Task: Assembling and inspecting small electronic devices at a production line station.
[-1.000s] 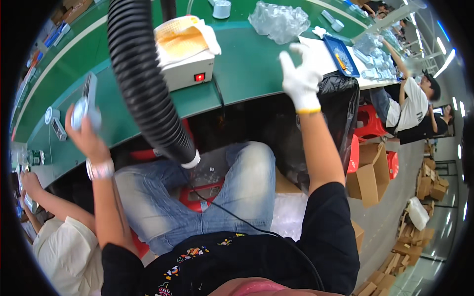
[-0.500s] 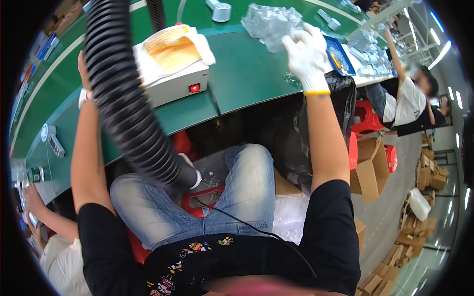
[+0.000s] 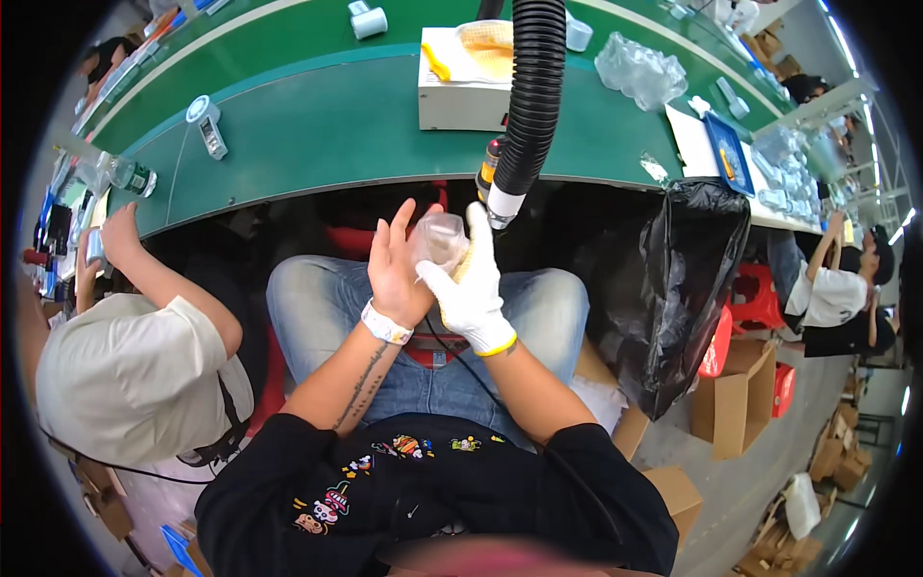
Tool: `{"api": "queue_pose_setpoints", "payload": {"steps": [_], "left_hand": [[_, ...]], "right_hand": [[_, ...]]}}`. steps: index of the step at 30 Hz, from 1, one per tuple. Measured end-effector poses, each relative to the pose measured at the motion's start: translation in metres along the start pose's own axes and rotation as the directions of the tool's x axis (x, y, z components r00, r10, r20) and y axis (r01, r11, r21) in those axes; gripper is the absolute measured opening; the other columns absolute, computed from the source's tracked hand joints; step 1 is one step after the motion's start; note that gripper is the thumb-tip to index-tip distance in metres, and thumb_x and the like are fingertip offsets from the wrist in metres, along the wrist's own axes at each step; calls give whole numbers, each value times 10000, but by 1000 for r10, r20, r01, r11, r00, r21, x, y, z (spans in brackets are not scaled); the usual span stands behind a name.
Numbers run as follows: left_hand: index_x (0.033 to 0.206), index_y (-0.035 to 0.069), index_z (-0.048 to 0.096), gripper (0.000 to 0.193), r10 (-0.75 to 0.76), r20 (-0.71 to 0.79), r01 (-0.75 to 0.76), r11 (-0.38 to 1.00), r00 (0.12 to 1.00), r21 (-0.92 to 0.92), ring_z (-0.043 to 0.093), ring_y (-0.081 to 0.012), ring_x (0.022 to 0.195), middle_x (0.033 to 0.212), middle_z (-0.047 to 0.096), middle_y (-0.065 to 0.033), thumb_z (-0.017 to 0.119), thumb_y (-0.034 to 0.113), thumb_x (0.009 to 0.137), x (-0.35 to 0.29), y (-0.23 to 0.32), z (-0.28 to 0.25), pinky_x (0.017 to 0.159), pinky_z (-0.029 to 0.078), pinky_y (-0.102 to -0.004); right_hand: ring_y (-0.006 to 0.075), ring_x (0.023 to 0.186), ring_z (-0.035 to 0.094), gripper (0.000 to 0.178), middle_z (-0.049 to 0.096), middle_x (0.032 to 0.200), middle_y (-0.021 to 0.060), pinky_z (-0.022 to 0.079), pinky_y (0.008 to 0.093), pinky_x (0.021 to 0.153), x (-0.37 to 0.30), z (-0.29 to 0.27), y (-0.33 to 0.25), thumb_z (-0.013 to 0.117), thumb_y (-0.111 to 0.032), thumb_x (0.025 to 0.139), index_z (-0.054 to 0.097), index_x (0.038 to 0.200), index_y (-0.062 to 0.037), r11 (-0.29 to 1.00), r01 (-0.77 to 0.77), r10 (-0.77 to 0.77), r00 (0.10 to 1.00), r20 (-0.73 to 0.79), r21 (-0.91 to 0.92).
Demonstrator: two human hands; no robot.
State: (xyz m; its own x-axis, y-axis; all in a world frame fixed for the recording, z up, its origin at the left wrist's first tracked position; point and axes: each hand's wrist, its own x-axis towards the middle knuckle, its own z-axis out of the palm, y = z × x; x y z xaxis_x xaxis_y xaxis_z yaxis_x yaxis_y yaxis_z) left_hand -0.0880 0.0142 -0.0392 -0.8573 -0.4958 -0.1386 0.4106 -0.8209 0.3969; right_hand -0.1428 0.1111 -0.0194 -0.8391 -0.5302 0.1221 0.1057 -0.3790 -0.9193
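My bare left hand [image 3: 396, 267], with a white wristband, and my right hand [image 3: 469, 281], in a white glove, meet above my lap in front of the green workbench [image 3: 317, 125]. Between them they hold a small clear plastic bag [image 3: 439, 238]; the left palm backs it and the gloved fingers press on its right side. Just above the hands ends a black ribbed hose [image 3: 527, 106] with a white nozzle.
On the bench stand a white box-shaped machine [image 3: 461, 82], a pile of clear bags [image 3: 639, 69], a blue tray [image 3: 728, 154] and small white parts. A black bin bag [image 3: 687, 279] hangs at my right. One person sits at my left, another at the far right. Cardboard boxes [image 3: 740, 394] lie on the floor.
Both hands have come down from the bench top to my lap and closed together on the clear bag. The view has swung, so the hose now hangs right of centre.
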Motion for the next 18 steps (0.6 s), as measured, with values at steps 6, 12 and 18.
{"api": "queue_pose_setpoints", "payload": {"steps": [6,12,18], "left_hand": [[1571,69,364,705,144,363,-324,801,920,503,515,-286,1378,1536,477,-156,605,463,1038,-10,-11,-17,1153,418,-452],[1511,99,431,628,-15,365,-275,628,931,728,616,-257,1227,1401,585,-116,720,303,993,-7,-4,18,1051,505,-439],[1474,106,470,520,-144,220,95,971,965,218,652,-265,1195,1366,633,-124,686,239,1020,13,-30,4,1014,536,-437]], "right_hand": [[197,1001,729,538,737,1107,133,583,335,894,-5,-23,-28,727,-109,925,553,1422,2,821,170,-11,959,282,-545],[137,779,711,369,742,943,99,587,301,729,-24,-71,-53,697,-99,920,660,1272,6,812,-259,451,847,281,-522],[111,710,652,209,726,868,48,538,286,650,-32,-126,-74,725,-103,886,714,1075,-15,800,-401,590,665,458,-447]]}}
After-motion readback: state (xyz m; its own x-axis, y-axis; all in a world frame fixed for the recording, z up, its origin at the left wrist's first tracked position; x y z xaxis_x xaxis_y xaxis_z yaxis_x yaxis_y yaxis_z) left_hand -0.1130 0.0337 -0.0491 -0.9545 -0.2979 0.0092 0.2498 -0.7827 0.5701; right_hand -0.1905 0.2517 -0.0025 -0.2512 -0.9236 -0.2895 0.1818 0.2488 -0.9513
